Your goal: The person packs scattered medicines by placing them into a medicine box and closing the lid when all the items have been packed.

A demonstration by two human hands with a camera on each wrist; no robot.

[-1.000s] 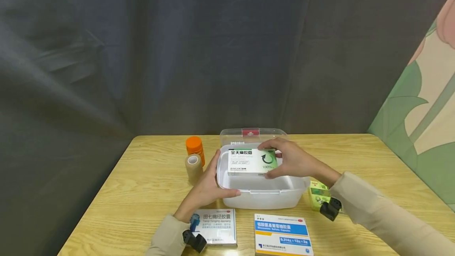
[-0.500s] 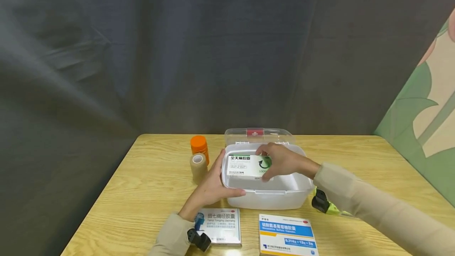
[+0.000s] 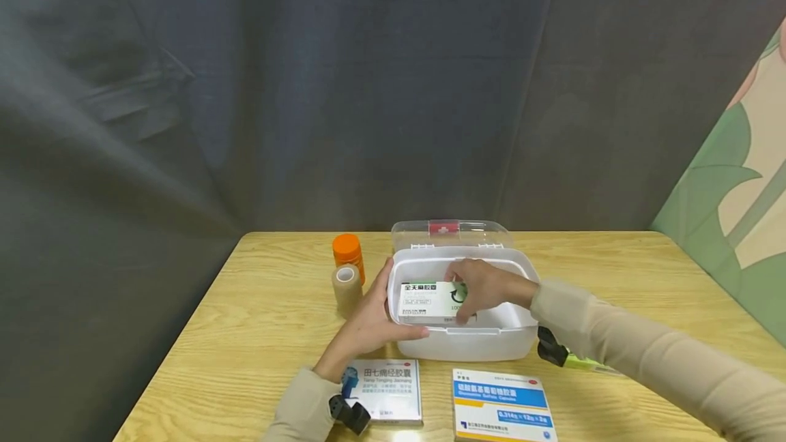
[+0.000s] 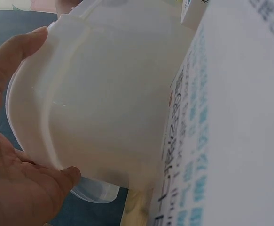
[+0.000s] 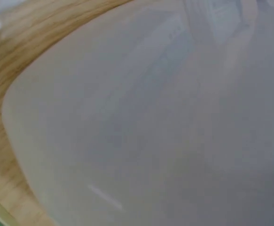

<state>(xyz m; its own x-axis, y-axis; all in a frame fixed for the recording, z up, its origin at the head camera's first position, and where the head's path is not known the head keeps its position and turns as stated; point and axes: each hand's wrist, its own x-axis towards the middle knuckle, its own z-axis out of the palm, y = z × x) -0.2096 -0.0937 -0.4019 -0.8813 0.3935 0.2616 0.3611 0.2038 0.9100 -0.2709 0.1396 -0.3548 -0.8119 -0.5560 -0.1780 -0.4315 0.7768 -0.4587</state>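
Note:
A translucent white first-aid box (image 3: pixel 467 346) stands on the table with its clear lid (image 3: pixel 473 232) swung back. My left hand (image 3: pixel 368 319) holds its left end, thumb along the front rim and fingers along the side; the left wrist view shows this hand (image 4: pixel 28 188) against the cloudy wall. Inside the box, my right hand (image 3: pixel 482 288) pinches the right end of a white and green medicine carton (image 3: pixel 424 301), thumb in front and fingers behind. The carton lies low, below the rim. The right wrist view shows mostly the box's outer wall (image 5: pixel 104 117).
An orange-capped bottle (image 3: pixel 346 247) and a tan bandage roll (image 3: pixel 347 292) stand left of the box. Two flat medicine cartons lie in front, a silver-white one (image 3: pixel 389 391) and a blue and white one (image 3: pixel 503 404). A yellow-green carton (image 3: pixel 586 363) lies partly under the right forearm.
My right hand has lowered the white and green carton from above the rim down into the first-aid box. My left hand keeps its place on the box. The head view has shifted slightly.

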